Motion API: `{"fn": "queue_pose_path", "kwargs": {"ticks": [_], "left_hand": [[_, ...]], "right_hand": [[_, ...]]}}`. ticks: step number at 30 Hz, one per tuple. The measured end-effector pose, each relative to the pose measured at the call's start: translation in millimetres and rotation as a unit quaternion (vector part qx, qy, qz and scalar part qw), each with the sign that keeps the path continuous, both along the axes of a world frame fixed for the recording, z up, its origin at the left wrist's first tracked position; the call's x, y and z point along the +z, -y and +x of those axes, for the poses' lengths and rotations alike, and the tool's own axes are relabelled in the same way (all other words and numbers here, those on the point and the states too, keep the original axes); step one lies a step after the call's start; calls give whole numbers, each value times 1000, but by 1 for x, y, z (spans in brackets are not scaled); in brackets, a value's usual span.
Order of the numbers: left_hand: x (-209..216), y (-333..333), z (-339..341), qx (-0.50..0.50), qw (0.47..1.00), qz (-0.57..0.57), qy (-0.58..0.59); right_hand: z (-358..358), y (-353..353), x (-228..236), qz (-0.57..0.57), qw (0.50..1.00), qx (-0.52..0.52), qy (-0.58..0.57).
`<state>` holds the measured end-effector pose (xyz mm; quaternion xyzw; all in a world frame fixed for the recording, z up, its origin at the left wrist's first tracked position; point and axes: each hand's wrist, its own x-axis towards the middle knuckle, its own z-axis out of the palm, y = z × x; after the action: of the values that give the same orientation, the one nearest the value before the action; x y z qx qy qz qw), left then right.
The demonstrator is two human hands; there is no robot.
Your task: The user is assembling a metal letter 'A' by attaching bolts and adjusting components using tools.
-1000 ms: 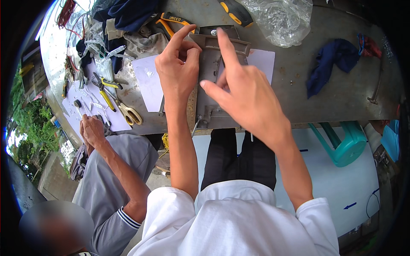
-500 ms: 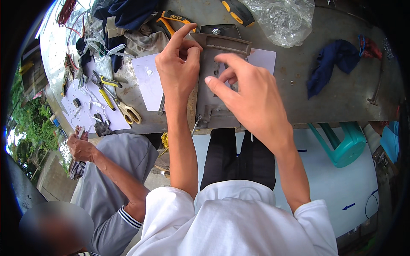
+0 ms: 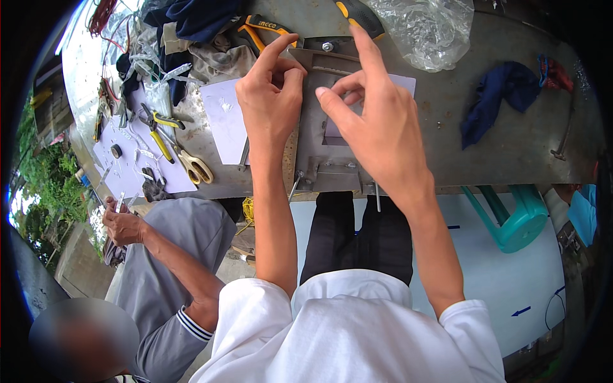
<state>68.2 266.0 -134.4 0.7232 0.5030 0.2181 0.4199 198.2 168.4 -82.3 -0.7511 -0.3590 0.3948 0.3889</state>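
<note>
My left hand [image 3: 271,96] is raised at the left edge of a grey metal jig [image 3: 313,153] on the bench. Its index finger stretches up past the jig's top, the thumb stands apart from it, and the other fingers curl behind; I see nothing held. My right hand [image 3: 383,121] hovers over the jig's right side, open, index finger pointing away and thumb spread. The jig has a rectangular cut-out, a raised bar across its far end and a bolt [image 3: 327,46] beyond it. Thin rods [image 3: 377,198] stick out at the near edge. My hands hide parts of the jig.
Orange-black pliers [image 3: 271,25], a knife-like handle [image 3: 361,19] and a clear plastic bag [image 3: 424,32] lie at the far side. Left are yellow pliers [image 3: 159,137], scissors [image 3: 195,167], paper and rags. A blue cloth [image 3: 501,96] lies right. A seated co-worker's hand [image 3: 121,223] holds something small.
My right hand has shifted slightly upward, and its index finger has straightened to point away. My left hand keeps its pose. The view has moved slightly.
</note>
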Motion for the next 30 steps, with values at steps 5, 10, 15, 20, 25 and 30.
{"fn": "queue_pose_path", "kwargs": {"ticks": [5, 10, 15, 20, 25, 30], "left_hand": [[-2, 0, 1, 10, 1000, -17, 23], [-3, 0, 0, 8, 1000, -16, 14], [-1, -1, 0, 6, 1000, -10, 7], [-4, 1, 1, 19, 999, -19, 22], [-3, 0, 2, 16, 1000, -5, 19], [-2, 1, 2, 15, 1000, -7, 15]], "right_hand": [[3, 2, 5, -56, 992, 109, 36], [4, 6, 13, -44, 997, 53, 22], [7, -11, 0, -82, 995, 52, 4], [12, 2, 13, -134, 971, 188, 62], [12, 1, 16, -91, 991, 80, 64], [16, -4, 10, -99, 987, 90, -86]]}}
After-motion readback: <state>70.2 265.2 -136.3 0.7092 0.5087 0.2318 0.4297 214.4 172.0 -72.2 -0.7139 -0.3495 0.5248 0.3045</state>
